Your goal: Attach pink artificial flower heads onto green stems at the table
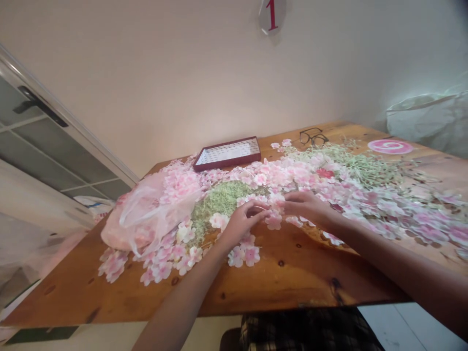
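Note:
Over the middle of the wooden table, my left hand point(245, 218) is curled, its thumb and fingertips closing on a pink fabric flower point(273, 220). My right hand point(307, 206) comes in from the other side, its fingers pinched at a pale pink flower point(276, 201). The fingertips of both hands almost meet; small parts between them are hard to make out. Loose pink and white artificial flowers point(261, 176) lie all around. A heap of thin green stems point(221, 199) sits just beyond my left hand.
A plastic bag of pink flowers point(146, 214) lies on the left of the table point(256, 292). A shallow dark red box point(228, 154) stands at the back, with eyeglasses point(313, 138) to its right. More green stems point(369, 165) and a pink round disc point(390, 146) lie right.

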